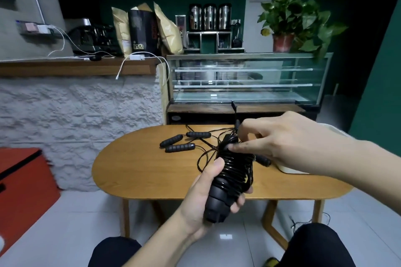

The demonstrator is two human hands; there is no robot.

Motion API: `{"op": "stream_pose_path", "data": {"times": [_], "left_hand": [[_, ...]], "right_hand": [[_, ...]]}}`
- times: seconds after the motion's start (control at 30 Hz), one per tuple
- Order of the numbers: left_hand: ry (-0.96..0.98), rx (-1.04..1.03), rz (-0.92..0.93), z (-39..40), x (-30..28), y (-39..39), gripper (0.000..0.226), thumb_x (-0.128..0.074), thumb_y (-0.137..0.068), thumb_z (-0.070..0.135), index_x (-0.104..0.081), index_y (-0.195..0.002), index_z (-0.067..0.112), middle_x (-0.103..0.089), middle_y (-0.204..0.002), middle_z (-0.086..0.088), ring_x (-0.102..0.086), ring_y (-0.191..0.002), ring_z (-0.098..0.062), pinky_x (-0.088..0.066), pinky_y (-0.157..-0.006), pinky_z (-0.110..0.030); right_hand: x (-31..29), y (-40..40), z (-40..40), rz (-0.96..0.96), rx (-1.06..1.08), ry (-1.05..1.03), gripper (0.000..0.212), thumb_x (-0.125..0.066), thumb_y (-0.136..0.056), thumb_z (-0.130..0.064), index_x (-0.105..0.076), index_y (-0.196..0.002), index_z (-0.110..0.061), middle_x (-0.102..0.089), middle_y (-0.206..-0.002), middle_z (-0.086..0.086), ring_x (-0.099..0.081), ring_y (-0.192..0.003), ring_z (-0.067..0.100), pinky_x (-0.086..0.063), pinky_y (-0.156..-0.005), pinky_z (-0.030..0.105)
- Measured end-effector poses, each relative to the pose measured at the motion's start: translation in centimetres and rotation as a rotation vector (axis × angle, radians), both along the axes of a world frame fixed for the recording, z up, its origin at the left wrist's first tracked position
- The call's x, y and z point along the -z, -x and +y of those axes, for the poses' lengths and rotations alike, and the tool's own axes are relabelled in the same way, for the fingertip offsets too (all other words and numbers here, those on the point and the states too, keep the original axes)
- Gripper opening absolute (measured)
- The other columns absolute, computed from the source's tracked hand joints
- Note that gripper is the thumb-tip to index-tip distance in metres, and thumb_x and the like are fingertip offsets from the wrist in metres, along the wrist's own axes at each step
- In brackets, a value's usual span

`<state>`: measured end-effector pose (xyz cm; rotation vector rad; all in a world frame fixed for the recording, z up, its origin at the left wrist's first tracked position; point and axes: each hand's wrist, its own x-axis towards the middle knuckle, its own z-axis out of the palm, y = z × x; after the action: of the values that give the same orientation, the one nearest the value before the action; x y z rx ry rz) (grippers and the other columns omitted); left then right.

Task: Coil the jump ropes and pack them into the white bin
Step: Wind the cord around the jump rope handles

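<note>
2 hands work at centre frame over the oval wooden worktop (138, 171). Left hand (202, 204) grips a black jump-rope bundle (230, 175), fingers curled round the paired handles at the lower end, thumb pressed on the cord wraps. Bundle tilts up to the right, thin black cord wound tight round it in many turns. Right hand (280, 138) comes in from the right, fingers bent, tips pinching the cord at the top of the bundle. Loose cord loops trail from the bundle down to the worktop. 3 more black foam handles (178, 147) lie on the worktop just left of and behind the bundle, cords tangled between them. White bin (288, 169) sits on the worktop at right, mostly hidden behind the right forearm; only a pale corner shows.
</note>
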<state>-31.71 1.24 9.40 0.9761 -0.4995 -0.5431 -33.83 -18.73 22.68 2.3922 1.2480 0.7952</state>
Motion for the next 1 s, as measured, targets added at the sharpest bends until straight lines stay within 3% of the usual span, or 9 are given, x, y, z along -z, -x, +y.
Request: {"op": "stream_pose_path", "data": {"times": [0.1, 0.3, 0.4, 0.53, 0.6, 0.7, 0.77, 0.9, 1.0], "left_hand": [[-0.021, 0.062, 0.018, -0.4, -0.3, -1.5, 0.07, -0.074, -0.082, 0.059, -0.065, -0.122, 0.001, -0.063, -0.097, -0.028, -0.06, -0.068, -0.024, -0.05, -0.055, -0.025], [0.017, 0.164, 0.136, -2.0, -1.0, -4.8, 0.088, -0.081, -0.075, 0.057, -0.052, -0.13, -0.005, -0.065, -0.101, -0.026, -0.061, -0.068, -0.022, -0.051, -0.054, -0.024], [0.063, 0.224, 0.168, -2.8, -1.9, -7.0, 0.085, -0.083, -0.073, 0.056, -0.056, -0.124, -0.007, -0.066, -0.101, -0.027, -0.059, -0.065, -0.021, -0.051, -0.052, -0.023], [0.177, 0.325, 0.241, -4.2, -2.5, -10.6, 0.068, -0.078, -0.082, 0.049, -0.066, -0.114, -0.009, -0.065, -0.1, -0.029, -0.059, -0.068, -0.023, -0.051, -0.053, -0.025], [0.23, 0.376, 0.31, -5.3, -2.5, -12.5, 0.066, -0.076, -0.085, 0.045, -0.064, -0.116, -0.011, -0.064, -0.099, -0.029, -0.06, -0.069, -0.025, -0.051, -0.055, -0.026], [0.231, 0.394, 0.364, -7.4, -2.3, -14.9, 0.066, -0.078, -0.083, 0.044, -0.065, -0.115, -0.011, -0.064, -0.099, -0.027, -0.061, -0.07, -0.026, -0.051, -0.056, -0.027], [0.157, 0.339, 0.344, -9.3, -2.2, -16.7, 0.067, -0.079, -0.08, 0.046, -0.067, -0.117, -0.009, -0.065, -0.102, -0.027, -0.062, -0.074, -0.027, -0.051, -0.058, -0.029], [0.006, 0.16, 0.275, -13.6, -2.9, -19.9, 0.07, -0.077, -0.076, 0.053, -0.068, -0.125, 0.003, -0.065, -0.112, -0.018, -0.062, -0.087, -0.024, -0.049, -0.073, -0.038], [-0.091, 0.131, 0.217, -17.3, -4.3, -22.0, 0.059, -0.063, -0.085, 0.057, -0.072, -0.12, 0.01, -0.071, -0.105, -0.009, -0.066, -0.082, -0.017, -0.049, -0.074, -0.033]], "right_hand": [[-0.2, -1.5, -0.7, 0.085, 0.057, 0.023, 0.026, -0.059, -0.088, -0.017, -0.068, -0.111, -0.026, -0.057, -0.097, -0.004, -0.054, -0.066, 0.013, -0.035, -0.042, 0.027], [-0.2, -5.1, -2.1, 0.116, 0.176, -0.092, 0.031, -0.064, -0.086, -0.011, -0.047, -0.107, -0.028, -0.046, -0.101, -0.006, -0.037, -0.056, 0.013, -0.04, -0.041, 0.032], [-0.7, -7.1, -3.1, 0.161, 0.185, -0.333, 0.029, -0.057, -0.093, -0.013, -0.043, -0.108, -0.033, -0.041, -0.105, -0.012, -0.054, -0.06, 0.019, -0.049, -0.05, 0.041], [-0.2, -10.6, -5.0, 0.218, 0.153, -0.642, 0.022, -0.056, -0.096, -0.009, -0.051, -0.1, -0.03, -0.042, -0.095, -0.016, -0.057, -0.077, 0.005, -0.049, -0.065, 0.018], [0.8, -12.4, -6.1, 0.256, 0.139, -0.763, 0.015, -0.054, -0.098, -0.007, -0.054, -0.096, -0.021, -0.044, -0.094, -0.015, -0.059, -0.075, 0.003, -0.048, -0.061, 0.012], [2.3, -14.6, -7.5, 0.311, 0.115, -0.905, 0.008, -0.051, -0.1, -0.013, -0.056, -0.094, -0.015, -0.047, -0.096, -0.01, -0.063, -0.069, 0.012, -0.053, -0.057, 0.018], [2.9, -16.1, -9.0, 0.318, 0.134, -1.003, 0.008, -0.055, -0.098, -0.017, -0.061, -0.095, -0.013, -0.053, -0.096, -0.005, -0.064, -0.067, 0.013, -0.052, -0.058, 0.016], [2.9, -17.6, -12.4, 0.533, 0.203, -1.431, 0.013, -0.066, -0.092, -0.021, -0.068, -0.105, -0.018, -0.067, -0.092, 0.0, -0.069, -0.074, 0.015, -0.06, -0.055, 0.027], [3.4, -18.4, -15.6, 0.659, 0.35, -1.603, 0.018, -0.059, -0.095, -0.028, -0.067, -0.106, -0.018, -0.069, -0.094, 0.001, -0.068, -0.064, 0.004, -0.042, -0.04, 0.009]]}}
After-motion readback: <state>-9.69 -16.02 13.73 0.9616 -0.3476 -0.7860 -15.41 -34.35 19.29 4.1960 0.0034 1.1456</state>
